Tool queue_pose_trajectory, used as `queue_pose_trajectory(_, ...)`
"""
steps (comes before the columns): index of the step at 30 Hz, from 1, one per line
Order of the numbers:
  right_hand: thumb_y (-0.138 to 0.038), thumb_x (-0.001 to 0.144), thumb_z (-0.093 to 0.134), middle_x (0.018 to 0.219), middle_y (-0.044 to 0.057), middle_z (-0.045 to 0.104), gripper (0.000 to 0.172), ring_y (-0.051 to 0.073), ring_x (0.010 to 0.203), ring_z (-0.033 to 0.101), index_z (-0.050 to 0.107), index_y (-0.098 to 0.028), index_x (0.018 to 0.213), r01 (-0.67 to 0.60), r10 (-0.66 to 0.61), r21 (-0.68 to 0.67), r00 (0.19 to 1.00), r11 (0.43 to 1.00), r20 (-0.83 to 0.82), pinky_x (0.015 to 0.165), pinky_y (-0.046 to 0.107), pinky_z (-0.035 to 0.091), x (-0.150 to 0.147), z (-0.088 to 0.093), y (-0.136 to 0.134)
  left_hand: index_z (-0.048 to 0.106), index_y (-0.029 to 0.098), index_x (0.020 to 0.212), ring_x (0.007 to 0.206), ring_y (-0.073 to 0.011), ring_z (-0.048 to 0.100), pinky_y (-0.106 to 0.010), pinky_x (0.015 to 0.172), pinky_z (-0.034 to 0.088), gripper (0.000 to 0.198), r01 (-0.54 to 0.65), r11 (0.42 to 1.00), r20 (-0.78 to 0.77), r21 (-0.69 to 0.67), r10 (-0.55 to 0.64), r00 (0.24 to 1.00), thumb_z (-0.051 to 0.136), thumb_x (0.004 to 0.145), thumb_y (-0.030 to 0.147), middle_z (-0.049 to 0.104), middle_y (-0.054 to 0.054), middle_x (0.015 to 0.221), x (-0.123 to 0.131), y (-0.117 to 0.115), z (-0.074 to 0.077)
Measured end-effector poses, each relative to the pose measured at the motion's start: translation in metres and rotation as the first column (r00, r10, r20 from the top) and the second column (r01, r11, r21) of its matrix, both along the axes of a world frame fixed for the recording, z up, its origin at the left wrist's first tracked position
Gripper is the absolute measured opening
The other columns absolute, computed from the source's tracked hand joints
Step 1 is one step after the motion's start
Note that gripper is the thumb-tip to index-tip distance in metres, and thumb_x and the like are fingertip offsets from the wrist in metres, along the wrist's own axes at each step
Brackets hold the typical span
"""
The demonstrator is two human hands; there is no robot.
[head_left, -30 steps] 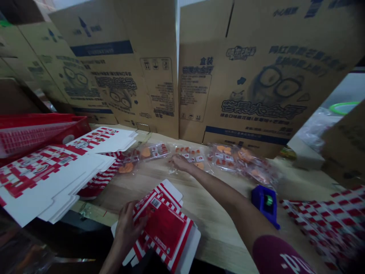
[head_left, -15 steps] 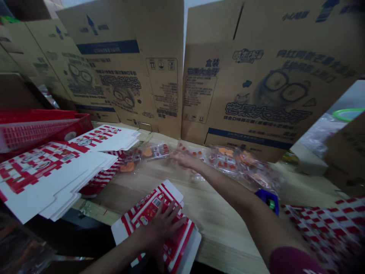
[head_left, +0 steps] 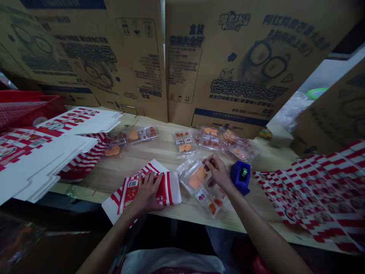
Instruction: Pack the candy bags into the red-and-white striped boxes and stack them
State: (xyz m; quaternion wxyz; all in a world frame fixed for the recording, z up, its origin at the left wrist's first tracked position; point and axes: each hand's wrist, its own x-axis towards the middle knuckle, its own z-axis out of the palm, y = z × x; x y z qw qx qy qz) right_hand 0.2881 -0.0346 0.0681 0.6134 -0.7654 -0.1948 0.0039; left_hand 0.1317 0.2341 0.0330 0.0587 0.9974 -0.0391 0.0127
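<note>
My left hand (head_left: 146, 192) grips a red-and-white striped carton (head_left: 171, 189) at the table's front edge, fingers across its printed face. White flaps stick out at the carton's ends; a barcode shows near my fingertips. To the right, my right hand (head_left: 218, 169) pinches the upper edge of a clear plastic packet (head_left: 196, 179). Orange shapes and small red and orange pieces show inside this packet, which slants over the tabletop beside the carton. Just right of my right hand stands a blue tape dispenser (head_left: 241, 178) with a green roll.
Several similar packets (head_left: 184, 142) lie along the back, before tall cardboard boxes (head_left: 236, 76). Flat printed cartons (head_left: 71, 142) are stacked at left beside a red bin (head_left: 51, 110). More red-and-white cartons (head_left: 319, 190) stand at right. The wooden table (head_left: 119, 167) has a near edge.
My right hand has come back from the rear row toward me with a packet. The carton under my left hand has turned, one end now pointing right. The view has shifted right and down.
</note>
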Motion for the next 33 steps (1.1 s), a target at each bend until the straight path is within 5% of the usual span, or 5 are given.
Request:
queue_pose_trajectory(7,-0.013,0.085,0.04,0.091,0.005,0.063,0.04,0.018,0.081,0.06,0.06,-0.021,0.118,0.107,-0.01,-0.427,0.975,0.898,0.223,0.074,0.029,0.044,-0.033,-0.033,0.007,0.033,0.008,0.143,0.13,-0.0454,0.033,-0.064,0.11,0.009,0.111,-0.021,1.0,0.129,0.01,0.019,0.991,0.075,0.051,0.053,0.041,-0.028,0.137,0.003,-0.018,0.002)
queue_pose_trajectory(12,-0.007,0.087,0.041,0.098,0.005,0.061,0.046,0.018,0.09,0.058,0.063,-0.027,0.122,-0.128,0.254,-0.547,0.954,0.827,0.16,0.082,0.029,0.043,-0.048,-0.033,0.023,0.031,0.009,0.144,0.13,-0.0452,0.032,-0.065,0.11,0.007,0.112,-0.025,0.999,0.158,0.047,0.017,0.987,0.076,0.05,0.05,0.042,-0.028,0.137,0.004,-0.026,0.003)
queue_pose_trajectory(20,-0.01,0.092,0.043,0.106,0.002,0.056,0.045,0.019,0.101,0.054,0.059,-0.039,0.122,-0.232,0.394,-0.717,0.917,0.657,0.065,0.105,0.064,0.007,-0.047,-0.04,0.04,0.032,0.01,0.144,0.127,-0.0438,0.036,-0.063,0.111,0.007,0.117,0.045,0.998,0.121,0.042,-0.05,0.991,0.078,0.046,0.054,0.044,-0.027,0.134,0.009,-0.025,-0.002)
queue_pose_trajectory(27,-0.009,0.091,0.046,0.106,0.004,0.055,0.039,0.018,0.102,0.053,0.065,-0.032,0.115,-0.12,0.338,-0.659,0.916,0.742,0.214,0.1,0.043,0.025,-0.054,-0.032,0.043,0.03,0.009,0.144,0.127,-0.044,0.035,-0.063,0.11,0.011,0.123,-0.003,1.0,0.127,0.012,0.001,0.992,0.079,0.042,0.055,0.043,-0.027,0.134,0.013,-0.024,-0.005)
queue_pose_trajectory(33,-0.003,0.083,0.05,0.094,0.005,0.058,0.031,0.016,0.085,0.056,0.072,-0.021,0.094,-0.186,0.299,-0.608,0.95,0.772,0.089,0.08,0.029,0.04,-0.042,-0.06,0.059,0.036,0.009,0.143,0.127,-0.0426,0.036,-0.062,0.111,0.013,0.119,0.085,0.996,0.095,0.025,-0.087,0.992,0.077,0.044,0.06,0.043,-0.026,0.135,0.012,-0.023,-0.009)
